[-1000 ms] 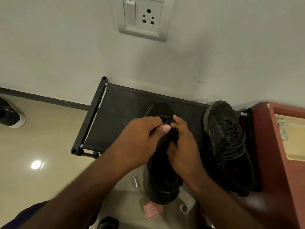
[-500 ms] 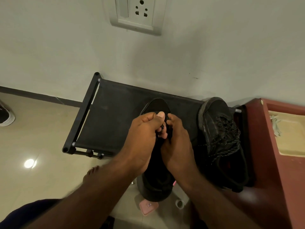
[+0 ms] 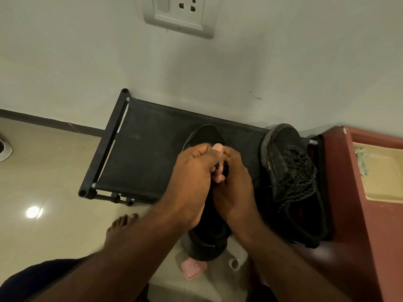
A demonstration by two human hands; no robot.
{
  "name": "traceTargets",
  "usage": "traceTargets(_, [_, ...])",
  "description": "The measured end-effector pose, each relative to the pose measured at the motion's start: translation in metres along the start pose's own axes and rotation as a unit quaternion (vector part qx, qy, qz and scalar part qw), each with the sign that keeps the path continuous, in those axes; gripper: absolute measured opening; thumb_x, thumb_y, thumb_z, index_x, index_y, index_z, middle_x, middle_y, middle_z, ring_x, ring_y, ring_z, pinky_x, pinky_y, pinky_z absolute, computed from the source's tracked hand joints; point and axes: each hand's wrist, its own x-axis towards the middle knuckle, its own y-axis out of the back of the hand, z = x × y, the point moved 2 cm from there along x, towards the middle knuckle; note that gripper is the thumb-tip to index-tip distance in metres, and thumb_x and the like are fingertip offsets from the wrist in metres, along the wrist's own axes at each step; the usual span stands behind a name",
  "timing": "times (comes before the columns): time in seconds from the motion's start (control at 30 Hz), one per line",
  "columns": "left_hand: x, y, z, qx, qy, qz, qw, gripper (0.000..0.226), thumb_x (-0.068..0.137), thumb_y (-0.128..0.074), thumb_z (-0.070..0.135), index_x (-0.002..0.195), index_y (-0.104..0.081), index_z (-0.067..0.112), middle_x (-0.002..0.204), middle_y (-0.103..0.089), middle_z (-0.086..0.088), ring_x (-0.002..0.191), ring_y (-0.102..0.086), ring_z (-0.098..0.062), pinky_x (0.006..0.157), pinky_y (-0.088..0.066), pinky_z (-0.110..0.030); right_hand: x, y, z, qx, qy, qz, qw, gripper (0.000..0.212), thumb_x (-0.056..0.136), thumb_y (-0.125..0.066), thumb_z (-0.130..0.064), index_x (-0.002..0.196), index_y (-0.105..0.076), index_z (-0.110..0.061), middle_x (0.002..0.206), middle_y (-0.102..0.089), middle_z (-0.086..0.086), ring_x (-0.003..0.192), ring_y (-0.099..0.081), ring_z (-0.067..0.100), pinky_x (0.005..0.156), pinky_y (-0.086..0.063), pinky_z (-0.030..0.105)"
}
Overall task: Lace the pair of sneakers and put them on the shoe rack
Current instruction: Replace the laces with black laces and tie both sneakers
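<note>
The left hand [image 3: 192, 177] rolls over: the thumb, flat and pointing at the right hand [image 3: 233, 188] a second ago, now rides on top, closer to the toe of the shoe [image 3: 207, 136]. Its fingers curl in tighter, and a bit of speckled lace [image 3: 217, 168] now shows between the hands. The right fingertips tuck in under that thumb. The view dips too: a bare foot [image 3: 120, 227] comes in at lower left, the socket [image 3: 181, 12] slides to the top edge, and the white shoe [image 3: 4, 149] far left is nearly gone.

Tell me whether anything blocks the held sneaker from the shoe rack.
Nothing visible does. The left hand and right hand grip the held sneaker right over the shoe rack; the laced sneaker lies aside at its right end.
</note>
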Motion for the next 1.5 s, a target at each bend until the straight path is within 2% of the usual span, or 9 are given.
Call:
traceTargets(0.17, [-0.002, -0.001, 0.001, 0.008, -0.008, -0.012, 1.0, 0.047, 0.102, -0.046, 0.013, 0.055, -0.046, 0.013, 0.056, -0.043, -0.005, 0.055, -0.041, -0.014, 0.07, -0.043, -0.034, 0.0, 0.002, -0.005, 0.0, 0.018, 0.002, 1.0, 0.022, 0.099, -0.057, -0.03, 0.098, -0.047, -0.05, 0.089, -0.064, -0.018, 0.083, -0.062, -0.003, 0.067, -0.044, 0.01])
traceTargets(0.33, [-0.001, 0.001, 0.004, 0.009, -0.011, -0.014, 1.0, 0.045, 0.102, -0.047, 0.013, 0.056, -0.046, 0.011, 0.058, -0.043, -0.008, 0.057, -0.042, -0.016, 0.074, -0.043, -0.038, 0.0, -0.001, -0.001, 0.014, 0.021, 0.002, 1.0, 0.014, 0.098, -0.056, -0.032, 0.109, -0.05, -0.039, 0.097, -0.065, -0.016, 0.092, -0.063, 0.001, 0.073, -0.049, 0.013])
traceTargets(0.47, [0.004, 0.012, 0.008, 0.088, -0.047, -0.011, 0.995, 0.048, 0.099, -0.055, 0.018, 0.052, -0.052, 0.02, 0.06, -0.052, -0.007, 0.063, -0.049, -0.02, 0.076, -0.047, -0.037, -0.002, 0.004, -0.004, 0.024, 0.027, -0.005, 0.999, 0.033, 0.093, -0.053, -0.02, 0.121, -0.051, -0.038, 0.111, -0.065, -0.01, 0.108, -0.062, 0.012, 0.09, -0.055, 0.04])
traceTargets(0.6, [0.013, 0.025, 0.007, 0.182, -0.081, 0.051, 0.979, 0.038, 0.098, -0.057, 0.021, 0.064, -0.059, 0.005, 0.062, -0.063, -0.005, 0.063, -0.059, -0.015, 0.07, -0.052, -0.026, -0.008, 0.018, -0.011, -0.028, 0.06, -0.04, 0.997, 0.05, 0.087, -0.059, -0.011, 0.131, -0.051, -0.031, 0.122, -0.061, -0.012, 0.116, -0.056, 0.006, 0.1, -0.05, 0.033])
traceTargets(0.77, [0.022, 0.038, 0.006, 0.238, -0.083, 0.114, 0.961, 0.043, 0.096, -0.06, 0.026, 0.059, -0.053, 0.005, 0.054, -0.056, -0.005, 0.049, -0.047, -0.011, 0.057, -0.046, -0.022, -0.006, 0.033, -0.017, -0.119, 0.1, -0.042, 0.987, 0.034, 0.088, -0.067, -0.02, 0.121, -0.069, -0.025, 0.11, -0.063, -0.009, 0.101, -0.057, 0.007, 0.088, -0.048, 0.024])
traceTargets(0.9, [0.017, 0.035, 0.012, 0.284, -0.118, 0.108, 0.945, 0.042, 0.091, -0.064, 0.018, 0.056, -0.045, 0.003, 0.049, -0.042, -0.004, 0.045, -0.037, -0.009, 0.054, -0.046, -0.023, -0.007, 0.039, -0.021, -0.124, 0.133, -0.04, 0.983, 0.032, 0.09, -0.068, -0.023, 0.121, -0.071, -0.023, 0.104, -0.071, -0.006, 0.092, -0.064, 0.008, 0.084, -0.054, 0.029])
traceTargets(1.1, [0.006, 0.022, 0.018, 0.263, -0.144, 0.024, 0.954, 0.036, 0.09, -0.058, 0.0, 0.056, -0.044, -0.002, 0.051, -0.041, -0.006, 0.047, -0.037, -0.008, 0.05, -0.041, -0.016, -0.006, 0.038, -0.019, -0.129, 0.115, -0.045, 0.984, 0.035, 0.096, -0.061, -0.024, 0.131, -0.065, -0.022, 0.12, -0.07, -0.004, 0.108, -0.065, 0.012, 0.097, -0.052, 0.033])
traceTargets(1.37, [0.006, 0.029, 0.028, 0.271, -0.086, 0.056, 0.957, 0.033, 0.098, -0.054, 0.022, 0.072, -0.065, 0.004, 0.065, -0.065, -0.015, 0.055, -0.057, -0.016, 0.058, -0.05, -0.023, -0.004, 0.041, -0.016, -0.121, 0.099, -0.065, 0.986, 0.036, 0.096, -0.06, -0.021, 0.131, -0.064, -0.029, 0.117, -0.067, -0.007, 0.105, -0.062, 0.009, 0.095, -0.052, 0.033])
traceTargets(1.5, [0.005, 0.039, 0.03, 0.256, -0.002, 0.031, 0.966, 0.022, 0.1, -0.052, 0.011, 0.091, -0.072, 0.014, 0.08, -0.074, -0.007, 0.074, -0.07, -0.015, 0.074, -0.058, -0.027, -0.001, 0.046, -0.013, -0.04, 0.068, -0.089, 0.993, 0.031, 0.091, -0.069, -0.022, 0.12, -0.07, -0.03, 0.11, -0.069, -0.014, 0.101, -0.063, 0.0, 0.094, -0.055, 0.032])
